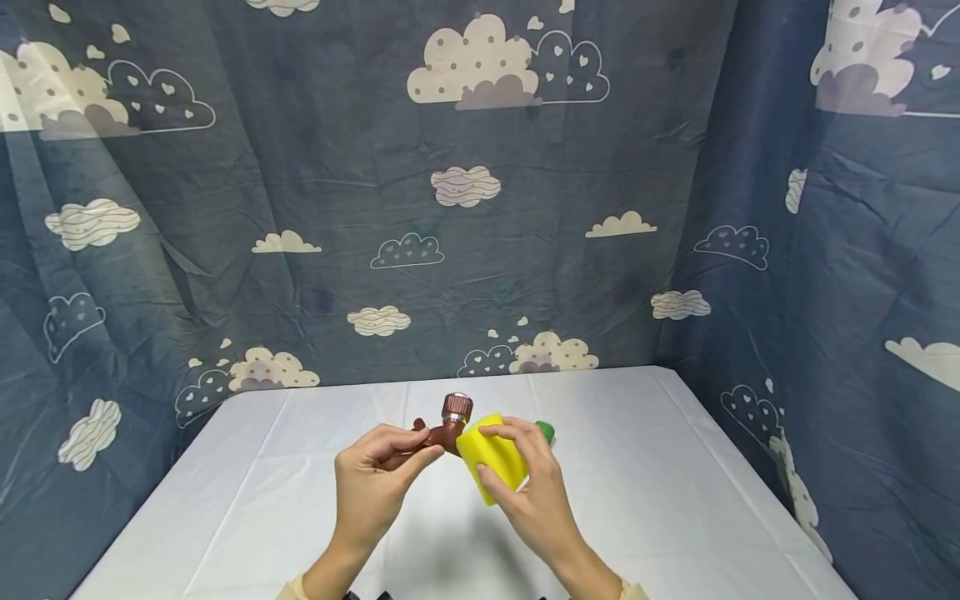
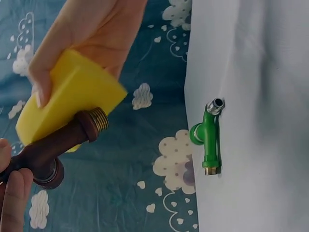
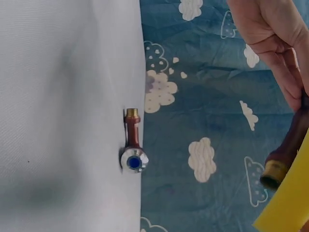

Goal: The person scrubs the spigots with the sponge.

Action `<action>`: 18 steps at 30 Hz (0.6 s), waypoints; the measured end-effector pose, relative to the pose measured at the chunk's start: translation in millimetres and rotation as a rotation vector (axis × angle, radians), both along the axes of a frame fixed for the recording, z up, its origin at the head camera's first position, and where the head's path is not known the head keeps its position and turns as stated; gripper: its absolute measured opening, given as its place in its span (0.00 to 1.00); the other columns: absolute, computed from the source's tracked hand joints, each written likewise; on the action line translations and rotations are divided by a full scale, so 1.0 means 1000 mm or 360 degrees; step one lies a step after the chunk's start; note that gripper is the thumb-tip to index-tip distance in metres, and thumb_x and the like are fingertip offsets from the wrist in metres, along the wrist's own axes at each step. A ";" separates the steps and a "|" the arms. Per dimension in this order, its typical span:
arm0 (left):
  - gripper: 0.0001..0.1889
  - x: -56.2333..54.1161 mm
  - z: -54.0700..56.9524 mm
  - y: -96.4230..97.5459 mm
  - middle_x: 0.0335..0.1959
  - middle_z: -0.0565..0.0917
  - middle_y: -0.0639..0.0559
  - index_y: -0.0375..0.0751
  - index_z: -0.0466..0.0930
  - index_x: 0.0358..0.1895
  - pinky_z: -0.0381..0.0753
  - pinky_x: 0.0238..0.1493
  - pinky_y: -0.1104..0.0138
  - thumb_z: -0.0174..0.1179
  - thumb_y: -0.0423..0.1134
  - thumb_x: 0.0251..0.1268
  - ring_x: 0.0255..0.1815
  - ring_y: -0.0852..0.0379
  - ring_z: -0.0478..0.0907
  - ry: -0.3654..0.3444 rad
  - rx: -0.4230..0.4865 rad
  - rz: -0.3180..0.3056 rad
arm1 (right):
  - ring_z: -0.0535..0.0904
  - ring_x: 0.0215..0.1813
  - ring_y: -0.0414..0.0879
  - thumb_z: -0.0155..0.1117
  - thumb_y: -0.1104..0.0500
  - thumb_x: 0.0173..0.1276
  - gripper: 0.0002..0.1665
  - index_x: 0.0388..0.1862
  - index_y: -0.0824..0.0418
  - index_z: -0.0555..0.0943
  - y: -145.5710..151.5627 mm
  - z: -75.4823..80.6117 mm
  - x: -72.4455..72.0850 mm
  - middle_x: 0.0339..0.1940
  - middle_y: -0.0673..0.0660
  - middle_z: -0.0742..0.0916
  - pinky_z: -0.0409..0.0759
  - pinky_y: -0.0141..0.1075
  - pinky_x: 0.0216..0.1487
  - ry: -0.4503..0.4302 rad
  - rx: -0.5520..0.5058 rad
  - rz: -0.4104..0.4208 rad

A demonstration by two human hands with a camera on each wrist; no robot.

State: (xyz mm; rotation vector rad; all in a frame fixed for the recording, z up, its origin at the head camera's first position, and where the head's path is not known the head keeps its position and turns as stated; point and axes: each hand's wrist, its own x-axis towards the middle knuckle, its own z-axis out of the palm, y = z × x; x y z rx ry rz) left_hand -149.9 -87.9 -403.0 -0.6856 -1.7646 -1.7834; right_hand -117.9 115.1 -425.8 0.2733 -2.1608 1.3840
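Note:
My left hand (image 1: 371, 479) pinches a dark brown water tap (image 1: 447, 432) by one end, above the white table. The tap's ribbed cap with a silver ring points up in the head view, and a threaded brass end (image 2: 100, 120) shows in the left wrist view. My right hand (image 1: 540, 492) grips a yellow sponge (image 1: 491, 458) between thumb and fingers. The sponge (image 2: 72, 92) lies right against the tap's body (image 2: 55, 142) in the left wrist view. My left fingers (image 2: 17, 193) hold the tap's near end there.
A green tap (image 2: 210, 140) with a silver spout lies on the white table (image 1: 277, 467); mostly hidden behind my right hand in the head view. Another reddish-brown tap (image 3: 133, 135) with a blue centre lies there too. Dark cloud-print curtains (image 1: 337, 183) surround the table.

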 end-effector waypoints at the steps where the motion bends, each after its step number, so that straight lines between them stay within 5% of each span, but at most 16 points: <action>1: 0.14 0.001 -0.001 0.002 0.34 0.90 0.39 0.30 0.93 0.40 0.93 0.41 0.62 0.81 0.20 0.47 0.38 0.61 0.93 0.0014 -0.0004 -0.0006 | 0.80 0.65 0.51 0.78 0.62 0.64 0.26 0.60 0.43 0.86 -0.001 0.000 0.000 0.69 0.53 0.82 0.85 0.43 0.57 0.0009 -0.0006 -0.0003; 9: 0.15 0.002 -0.005 0.013 0.32 0.90 0.37 0.31 0.93 0.40 0.93 0.37 0.63 0.82 0.20 0.46 0.37 0.60 0.92 0.0120 -0.0015 0.0001 | 0.78 0.67 0.53 0.78 0.62 0.64 0.26 0.60 0.45 0.86 -0.005 0.002 -0.001 0.68 0.55 0.81 0.85 0.48 0.58 0.0148 0.0006 -0.0010; 18: 0.12 0.001 -0.008 0.012 0.33 0.91 0.40 0.33 0.94 0.37 0.94 0.37 0.62 0.81 0.21 0.47 0.37 0.60 0.92 0.0044 -0.0060 -0.0036 | 0.80 0.68 0.52 0.77 0.64 0.64 0.27 0.60 0.43 0.87 -0.010 0.006 0.000 0.69 0.53 0.80 0.89 0.42 0.60 0.0407 0.0168 0.0113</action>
